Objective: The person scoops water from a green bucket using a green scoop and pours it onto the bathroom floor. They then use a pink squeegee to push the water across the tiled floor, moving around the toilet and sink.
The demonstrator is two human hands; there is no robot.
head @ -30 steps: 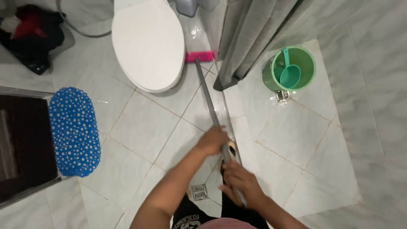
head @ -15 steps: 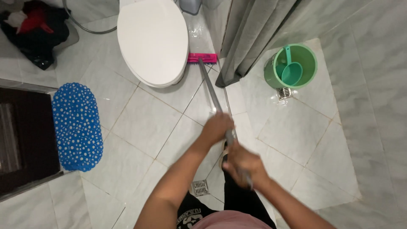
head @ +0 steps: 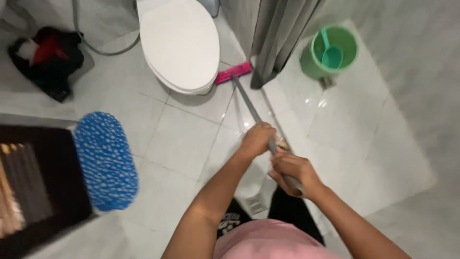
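Two bare hands close around one long grey handle (head: 249, 108), stacked as a person would to get leverage on a floor brush. The left hand (head: 257, 139) sits further down the shaft, fingers wrapped fully round it, likely to steer and press; the right hand (head: 293, 173) clamps the upper end near the body, its grip equally tight, which suits pushing and pulling. The handle slants away from the person toward the pink brush head (head: 233, 73), which lies flat on the tiled floor (head: 182, 139), just beside the base of the white toilet (head: 178, 43) and close to the hem of the grey curtain (head: 278, 38). That low angle keeps the bristles pressed to the tiles. A green bucket (head: 330, 52) with a teal scoop inside stands beyond the curtain, well apart from the brush. A blue dotted mat (head: 105, 160) lies to the left, and a small floor drain (head: 256, 204) sits near the person's legs.
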